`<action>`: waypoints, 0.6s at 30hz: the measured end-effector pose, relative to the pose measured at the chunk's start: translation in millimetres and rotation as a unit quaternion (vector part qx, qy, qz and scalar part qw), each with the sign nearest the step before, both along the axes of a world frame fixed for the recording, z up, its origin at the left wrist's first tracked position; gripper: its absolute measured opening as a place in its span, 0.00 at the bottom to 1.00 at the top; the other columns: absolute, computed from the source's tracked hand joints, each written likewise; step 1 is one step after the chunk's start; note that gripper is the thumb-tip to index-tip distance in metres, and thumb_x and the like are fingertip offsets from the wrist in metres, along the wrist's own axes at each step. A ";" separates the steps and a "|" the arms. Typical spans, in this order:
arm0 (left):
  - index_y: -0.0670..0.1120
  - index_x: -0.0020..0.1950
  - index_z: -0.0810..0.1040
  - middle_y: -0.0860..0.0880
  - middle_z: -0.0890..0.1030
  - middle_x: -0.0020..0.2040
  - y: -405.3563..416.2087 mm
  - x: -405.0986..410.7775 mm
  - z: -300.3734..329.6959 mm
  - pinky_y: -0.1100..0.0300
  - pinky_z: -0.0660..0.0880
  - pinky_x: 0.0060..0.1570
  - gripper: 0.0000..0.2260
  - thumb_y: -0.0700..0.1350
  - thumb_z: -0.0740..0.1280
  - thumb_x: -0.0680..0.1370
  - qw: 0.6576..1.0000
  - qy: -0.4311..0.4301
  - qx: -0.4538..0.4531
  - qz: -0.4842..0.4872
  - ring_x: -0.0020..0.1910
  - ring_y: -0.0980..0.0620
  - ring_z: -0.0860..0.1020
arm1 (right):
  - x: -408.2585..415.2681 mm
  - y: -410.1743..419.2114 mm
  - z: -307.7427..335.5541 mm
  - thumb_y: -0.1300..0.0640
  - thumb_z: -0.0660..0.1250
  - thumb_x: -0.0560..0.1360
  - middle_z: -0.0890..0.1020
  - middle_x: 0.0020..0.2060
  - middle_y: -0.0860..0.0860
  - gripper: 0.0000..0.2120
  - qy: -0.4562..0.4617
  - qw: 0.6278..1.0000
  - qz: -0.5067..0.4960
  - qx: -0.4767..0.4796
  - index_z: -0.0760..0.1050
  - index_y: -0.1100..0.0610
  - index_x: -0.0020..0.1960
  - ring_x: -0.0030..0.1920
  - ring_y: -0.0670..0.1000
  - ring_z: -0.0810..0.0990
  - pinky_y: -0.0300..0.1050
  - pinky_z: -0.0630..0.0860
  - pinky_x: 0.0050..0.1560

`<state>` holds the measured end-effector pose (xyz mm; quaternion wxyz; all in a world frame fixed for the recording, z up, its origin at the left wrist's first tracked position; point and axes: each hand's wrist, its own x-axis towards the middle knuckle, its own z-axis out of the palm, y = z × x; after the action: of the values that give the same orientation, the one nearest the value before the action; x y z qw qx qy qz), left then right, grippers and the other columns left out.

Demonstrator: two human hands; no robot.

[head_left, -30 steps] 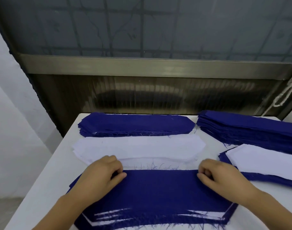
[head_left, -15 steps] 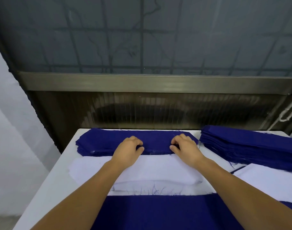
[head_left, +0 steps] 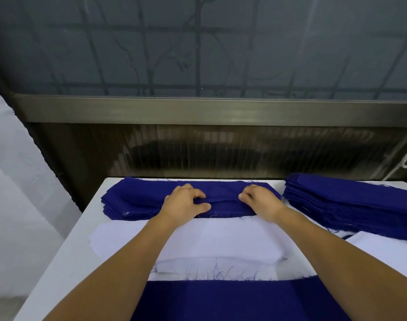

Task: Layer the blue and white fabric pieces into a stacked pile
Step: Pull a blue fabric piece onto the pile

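Blue fabric pieces sit in a stack (head_left: 137,200) along the far edge of the counter (head_left: 82,246), toward its far-left corner. Both hands reach over to it: the left hand (head_left: 182,203) and the right hand (head_left: 259,200) each have fingers curled on the top blue piece (head_left: 223,199), which is puckered into a small ridge between them. So each grip is closed on that top layer, pinching it, though how many layers are caught cannot be told.

Just nearer than the blue stack lies the white fabric stack (head_left: 209,239), its pieces spread flat across the middle of the counter and partly crossed by both forearms. At the near edge is the layered pile (head_left: 221,302), showing a blue piece on top with frayed threads along its far edge; its lower layers are out of view here.

A second, thicker blue stack (head_left: 348,205) stands at the far-right corner, and a white piece (head_left: 387,251) lies just in front of it at the right edge.

As a judgement: the pile is under way but far from finished. Its top is blue, both supply stacks look deep, and the piece now pinched has not yet been lifted clear or carried to the near pile. Many alternating layers seem left.
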<state>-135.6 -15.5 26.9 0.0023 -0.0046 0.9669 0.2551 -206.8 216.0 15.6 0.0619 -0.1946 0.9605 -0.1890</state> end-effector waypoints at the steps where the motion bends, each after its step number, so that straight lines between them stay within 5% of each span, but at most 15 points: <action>1: 0.53 0.64 0.77 0.54 0.73 0.59 1.1 -2.5 0.5 0.49 0.71 0.62 0.17 0.57 0.67 0.77 1.000 -0.003 -0.007 0.004 0.60 0.52 0.70 | -1.8 -0.9 1.0 0.54 0.57 0.83 0.78 0.50 0.53 0.10 -0.002 1.000 0.005 0.024 0.75 0.57 0.53 0.50 0.50 0.77 0.41 0.74 0.51; 5: 0.54 0.62 0.77 0.53 0.74 0.58 5.3 -12.1 -0.5 0.49 0.73 0.60 0.14 0.55 0.65 0.79 0.999 0.006 -0.039 0.024 0.59 0.51 0.72 | -2.7 -4.9 5.8 0.53 0.55 0.83 0.80 0.51 0.57 0.15 -0.006 0.999 -0.005 0.036 0.76 0.61 0.55 0.53 0.56 0.78 0.49 0.75 0.54; 10: 0.52 0.60 0.79 0.52 0.77 0.57 7.5 -19.1 -5.6 0.51 0.74 0.57 0.10 0.49 0.64 0.80 0.997 0.033 -0.058 0.029 0.57 0.51 0.74 | 1.7 -1.5 2.3 0.36 0.63 0.75 0.76 0.45 0.46 0.16 -0.037 0.999 -0.008 0.004 0.73 0.49 0.45 0.46 0.47 0.75 0.40 0.71 0.44; 15: 0.52 0.56 0.79 0.51 0.76 0.54 -17.6 -10.1 -7.0 0.53 0.75 0.54 0.07 0.45 0.63 0.81 0.990 0.070 -0.113 0.048 0.54 0.51 0.73 | 0.3 2.3 -2.0 0.52 0.63 0.79 0.76 0.52 0.48 0.02 -0.023 1.000 0.003 -0.009 0.73 0.49 0.50 0.53 0.49 0.74 0.42 0.74 0.55; 18: 0.52 0.57 0.78 0.51 0.77 0.54 -53.5 4.3 -5.8 0.55 0.76 0.51 0.08 0.45 0.62 0.81 0.982 0.072 -0.149 0.088 0.52 0.52 0.74 | 1.5 2.4 -4.7 0.54 0.61 0.80 0.74 0.51 0.48 0.03 -0.008 1.000 -0.006 -0.016 0.73 0.49 0.51 0.54 0.50 0.74 0.43 0.73 0.56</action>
<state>-131.3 -69.0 21.0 -0.0905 -0.0717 0.9875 0.1071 -205.4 218.4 10.8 0.0653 -0.1888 0.9580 -0.2059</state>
